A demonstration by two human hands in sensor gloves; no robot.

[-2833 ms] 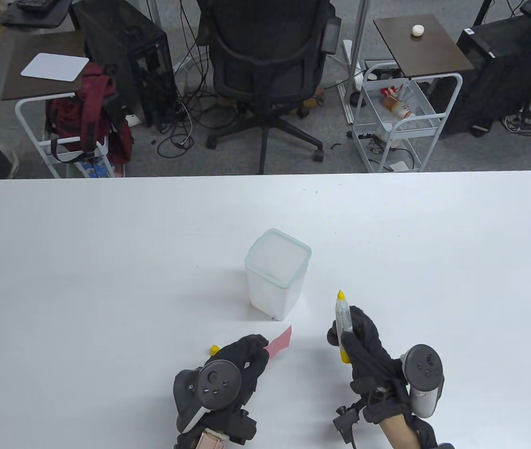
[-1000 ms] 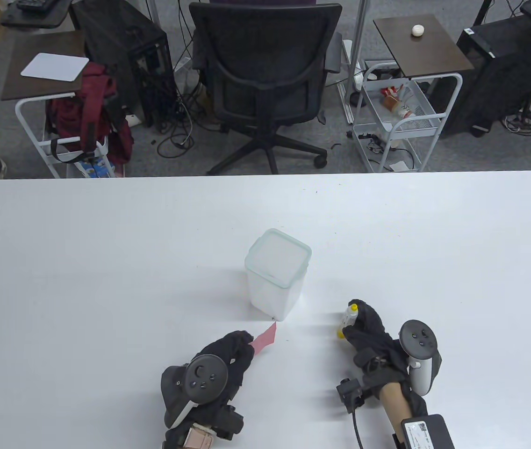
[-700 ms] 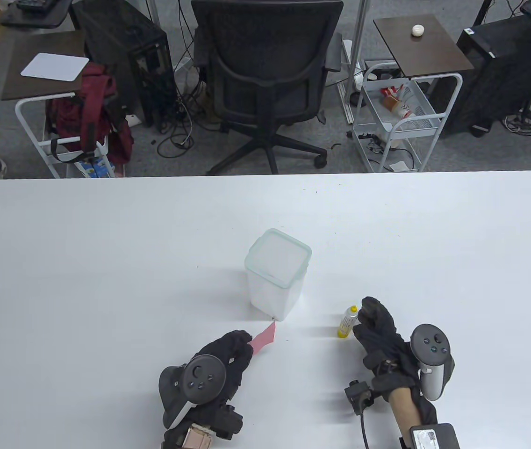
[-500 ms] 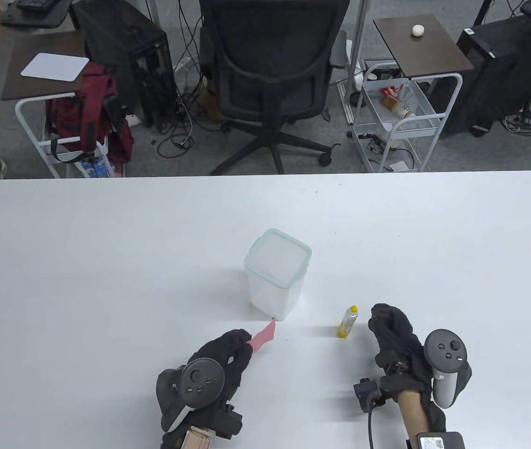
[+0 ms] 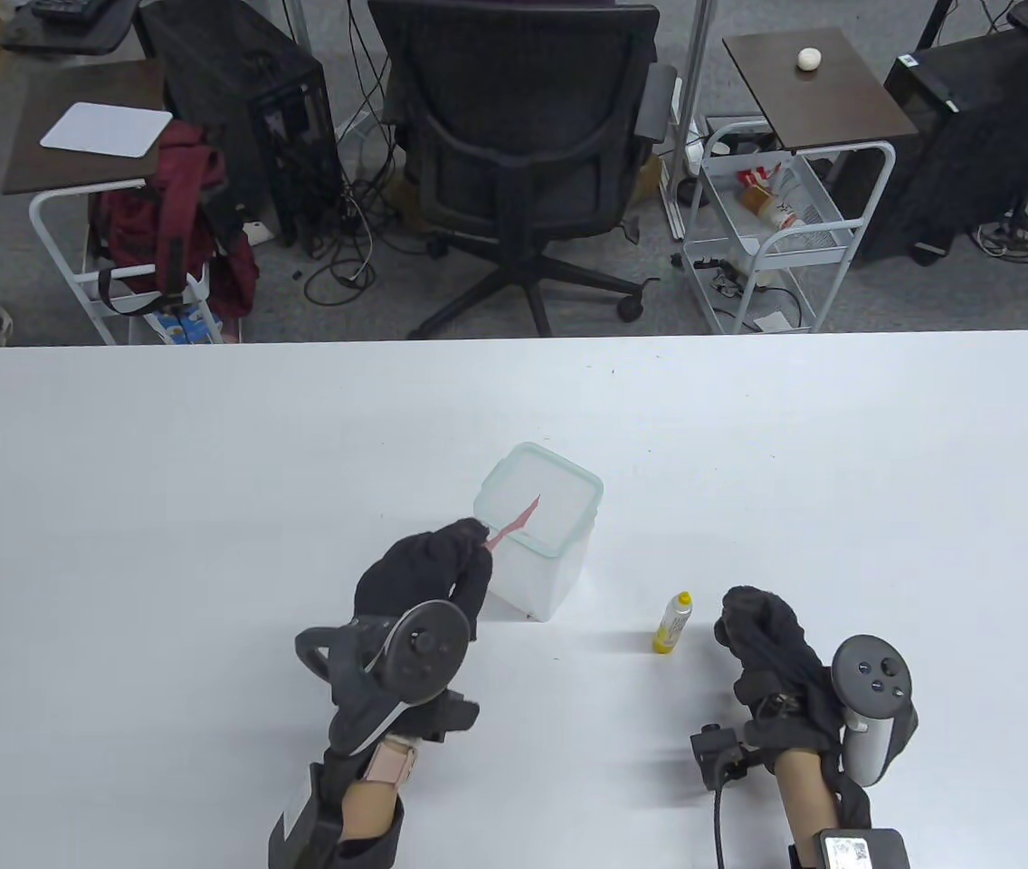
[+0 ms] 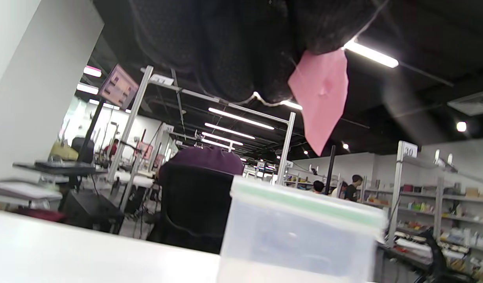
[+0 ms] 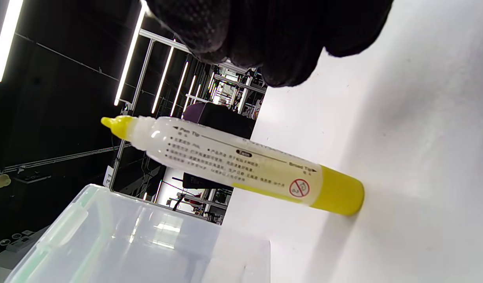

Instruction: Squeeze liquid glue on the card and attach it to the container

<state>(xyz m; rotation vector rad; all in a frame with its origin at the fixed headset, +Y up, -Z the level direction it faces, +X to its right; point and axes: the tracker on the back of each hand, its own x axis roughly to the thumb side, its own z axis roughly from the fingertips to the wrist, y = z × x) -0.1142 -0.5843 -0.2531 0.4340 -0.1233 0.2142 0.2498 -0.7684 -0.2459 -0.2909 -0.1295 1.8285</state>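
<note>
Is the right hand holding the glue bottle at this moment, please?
No, the glue bottle stands upright on the table, with the right hand beside it and a gap between them.

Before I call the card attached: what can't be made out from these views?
- Glue on the pink card: only a faint spot in the left wrist view.
- Card touching the container lid: table view is edge-on.
- Left hand fingertip grip: hidden by the glove.
- Glue bottle small print: too small.

1. Your gloves, on the left hand (image 5: 428, 575) and the right hand (image 5: 763, 634), are matt black knit cloth.
2. The card (image 6: 320, 98) looks like thin matt pink paper.
3. The container (image 5: 537, 543) is frosted translucent plastic.
4. The glue bottle (image 7: 241, 165) is glossy plastic.
5. The bench (image 5: 161, 507) is smooth and white.
</note>
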